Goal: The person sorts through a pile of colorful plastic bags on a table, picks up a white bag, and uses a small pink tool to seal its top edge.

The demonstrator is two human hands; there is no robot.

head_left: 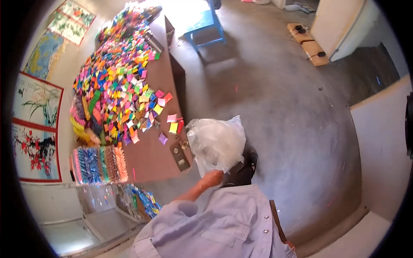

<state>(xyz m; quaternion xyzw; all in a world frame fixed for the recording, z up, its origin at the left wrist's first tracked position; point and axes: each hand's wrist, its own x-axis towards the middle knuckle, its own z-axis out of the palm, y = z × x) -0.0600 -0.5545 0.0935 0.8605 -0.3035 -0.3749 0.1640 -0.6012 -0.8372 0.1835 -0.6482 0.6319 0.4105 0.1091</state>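
Observation:
My left hand (213, 177) is closed on the lower edge of a clear plastic bag (217, 142), which hangs puffed out over my legs beside the table corner. What the bag holds, if anything, cannot be made out. Only a sliver of my right hand (290, 245) shows at the bottom edge beside the shirt; its fingers are hidden. Left of the bag, a dark rectangular device (179, 156) lies on the brown table (150, 161). Small colourful packets (116, 90) are heaped along the table, and a few lie loose near the bag.
Rows of bagged coloured pieces (99, 164) stand at the table's near left end. A blue stool (205, 26) is on the floor ahead. Cardboard pieces (313, 49) with dark items lie by a doorway at the right. Pictures (36, 150) hang on the left wall.

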